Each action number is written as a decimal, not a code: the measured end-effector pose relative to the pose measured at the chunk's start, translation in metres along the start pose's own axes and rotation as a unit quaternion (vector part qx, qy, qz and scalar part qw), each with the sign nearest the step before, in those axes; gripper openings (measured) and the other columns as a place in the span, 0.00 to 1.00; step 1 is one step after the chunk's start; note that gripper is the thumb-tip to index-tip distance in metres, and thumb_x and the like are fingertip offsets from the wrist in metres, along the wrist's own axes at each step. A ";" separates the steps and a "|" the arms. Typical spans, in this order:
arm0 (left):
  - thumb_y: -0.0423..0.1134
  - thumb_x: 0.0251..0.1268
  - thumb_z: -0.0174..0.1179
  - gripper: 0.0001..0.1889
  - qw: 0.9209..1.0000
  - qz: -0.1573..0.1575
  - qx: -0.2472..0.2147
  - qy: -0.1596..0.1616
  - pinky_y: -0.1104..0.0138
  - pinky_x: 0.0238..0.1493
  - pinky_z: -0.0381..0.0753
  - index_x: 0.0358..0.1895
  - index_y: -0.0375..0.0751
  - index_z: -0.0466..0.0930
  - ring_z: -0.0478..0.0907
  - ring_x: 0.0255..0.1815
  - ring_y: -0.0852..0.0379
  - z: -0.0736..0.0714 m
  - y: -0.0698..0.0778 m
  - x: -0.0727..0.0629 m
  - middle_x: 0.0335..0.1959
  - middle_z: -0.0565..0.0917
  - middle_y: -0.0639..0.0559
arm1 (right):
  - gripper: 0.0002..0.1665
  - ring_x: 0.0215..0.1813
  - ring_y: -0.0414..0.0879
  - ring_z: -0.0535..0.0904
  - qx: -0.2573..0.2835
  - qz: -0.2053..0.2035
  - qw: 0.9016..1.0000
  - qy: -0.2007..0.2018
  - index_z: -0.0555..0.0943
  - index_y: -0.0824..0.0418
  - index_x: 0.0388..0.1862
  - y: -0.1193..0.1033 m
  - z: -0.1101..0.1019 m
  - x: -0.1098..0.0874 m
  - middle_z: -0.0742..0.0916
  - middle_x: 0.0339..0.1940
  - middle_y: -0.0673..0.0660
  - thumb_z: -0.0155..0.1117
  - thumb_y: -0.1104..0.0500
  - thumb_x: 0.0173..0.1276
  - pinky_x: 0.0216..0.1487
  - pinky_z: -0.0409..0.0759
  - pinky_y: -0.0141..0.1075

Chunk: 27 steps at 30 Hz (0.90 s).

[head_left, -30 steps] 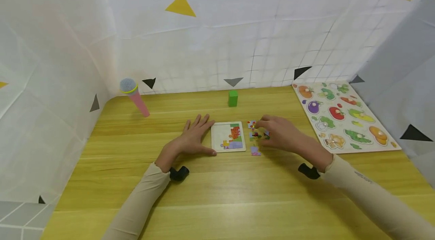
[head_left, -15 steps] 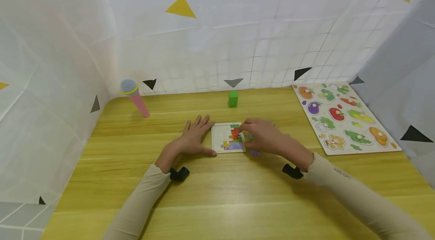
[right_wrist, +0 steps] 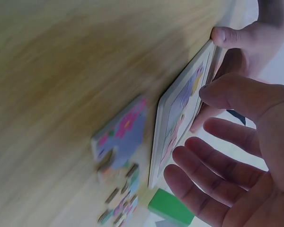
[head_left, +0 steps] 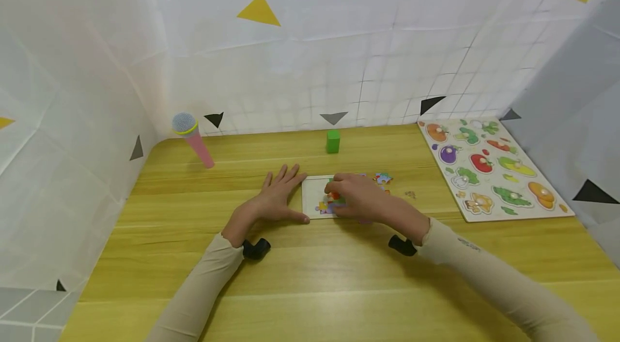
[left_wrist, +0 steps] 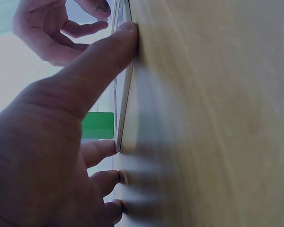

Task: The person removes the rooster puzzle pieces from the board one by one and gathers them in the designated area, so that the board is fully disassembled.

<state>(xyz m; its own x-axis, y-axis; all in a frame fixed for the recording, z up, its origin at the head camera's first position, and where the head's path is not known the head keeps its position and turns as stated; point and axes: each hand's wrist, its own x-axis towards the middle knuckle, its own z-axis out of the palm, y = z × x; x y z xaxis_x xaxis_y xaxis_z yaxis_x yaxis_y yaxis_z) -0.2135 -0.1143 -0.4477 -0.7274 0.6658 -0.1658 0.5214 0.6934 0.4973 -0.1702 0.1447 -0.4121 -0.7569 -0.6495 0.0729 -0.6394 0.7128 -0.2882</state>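
Mid-surface, left to right: left hand (head_left: pixel 272 201), tray (head_left: pixel 312 188), right hand (head_left: pixel 364 199). The tray sits flat and square to the far edge of the surface (head_left: pixel 290 288); near-square outline, no clear long axis. Key relation: the right fingers hang over the tray's right half, so its bare left part lies to their left, between the two hands. Both hands are at the tray, the left against its left edge, the right above it.

Right fingers: bent, thumb parted from the rest by a narrow gap; no piece visible in that gap in the right wrist view. Left fingers: spread wide, gripping nothing; thumb touches the near left corner, one fingertip touches the far left corner, others rest on the surface.

Fitted pieces (head_left: pixel 322 207) show along the tray's near edge; the remainder is partly masked by the right hand. Loose pieces (head_left: pixel 383 178) lie just beyond the tray's right edge, nearer the right hand; count not readable.

Surface, other items: green block (head_left: pixel 332 141) near the far edge, beyond the tray; microphone (head_left: pixel 197 145) toward the far left corner; vegetable board (head_left: pixel 533 211) toward the far right corner. Room: white sheeting (head_left: pixel 310 72) with triangles and grid lines, behind and at both sides.
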 end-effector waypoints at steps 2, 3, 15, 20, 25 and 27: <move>0.68 0.50 0.71 0.60 1.000 0.001 -0.002 0.002 0.40 0.73 0.26 0.82 0.49 0.48 0.29 0.81 0.42 0.000 -0.001 0.000 0.83 0.39 0.46 | 0.17 0.32 0.42 0.74 0.004 -0.008 1.000 -0.002 0.84 0.61 0.48 -0.002 0.001 0.002 0.82 0.37 0.53 0.72 0.60 0.59 0.32 0.75 0.35; 0.68 0.50 0.71 0.60 1.000 0.002 -0.003 0.003 0.41 0.73 0.26 0.82 0.49 0.48 0.28 0.81 0.42 0.000 -0.001 0.000 0.83 0.39 0.46 | 0.17 0.32 0.42 0.74 0.004 -0.013 1.000 -0.002 0.84 0.61 0.49 -0.003 0.002 0.004 0.82 0.38 0.53 0.72 0.60 0.60 0.33 0.76 0.35; 0.69 0.50 0.70 0.60 1.000 0.003 0.000 0.002 0.42 0.73 0.25 0.82 0.50 0.47 0.28 0.81 0.43 0.001 -0.003 0.001 0.83 0.38 0.47 | 0.19 0.37 0.45 0.78 -0.011 -0.049 0.999 -0.001 0.85 0.63 0.48 -0.011 0.009 0.013 0.84 0.39 0.54 0.75 0.59 0.58 0.41 0.79 0.39; 0.69 0.50 0.70 0.60 1.000 0.003 -0.001 0.000 0.41 0.73 0.25 0.82 0.49 0.47 0.28 0.81 0.43 0.001 -0.003 0.000 0.83 0.37 0.47 | 0.18 0.38 0.45 0.79 -0.016 -0.056 0.998 0.002 0.85 0.62 0.47 -0.014 0.011 0.015 0.84 0.39 0.53 0.76 0.59 0.57 0.41 0.80 0.40; 0.68 0.51 0.70 0.60 1.000 0.005 -0.003 -0.002 0.41 0.73 0.25 0.82 0.49 0.47 0.28 0.81 0.43 0.001 -0.002 0.000 0.82 0.37 0.46 | 0.16 0.38 0.46 0.80 -0.016 -0.052 0.998 -0.012 0.85 0.60 0.46 -0.018 0.015 0.018 0.83 0.38 0.52 0.75 0.59 0.58 0.40 0.80 0.40; 0.68 0.51 0.70 0.60 1.000 0.005 -0.003 -0.002 0.42 0.73 0.25 0.82 0.49 0.46 0.27 0.81 0.43 0.000 -0.002 0.000 0.82 0.37 0.47 | 0.15 0.37 0.46 0.79 -0.023 -0.055 0.998 -0.015 0.85 0.59 0.45 -0.018 0.016 0.019 0.83 0.36 0.52 0.74 0.60 0.58 0.39 0.80 0.40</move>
<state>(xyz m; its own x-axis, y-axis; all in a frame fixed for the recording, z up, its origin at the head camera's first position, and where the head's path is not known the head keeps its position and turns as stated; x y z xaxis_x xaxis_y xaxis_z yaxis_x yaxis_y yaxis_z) -0.2140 -0.1157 -0.4487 -0.7201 0.6741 -0.1646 0.5264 0.6852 0.5034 -0.1707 0.1153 -0.4211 -0.6780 -0.7315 0.0726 -0.7242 0.6477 -0.2367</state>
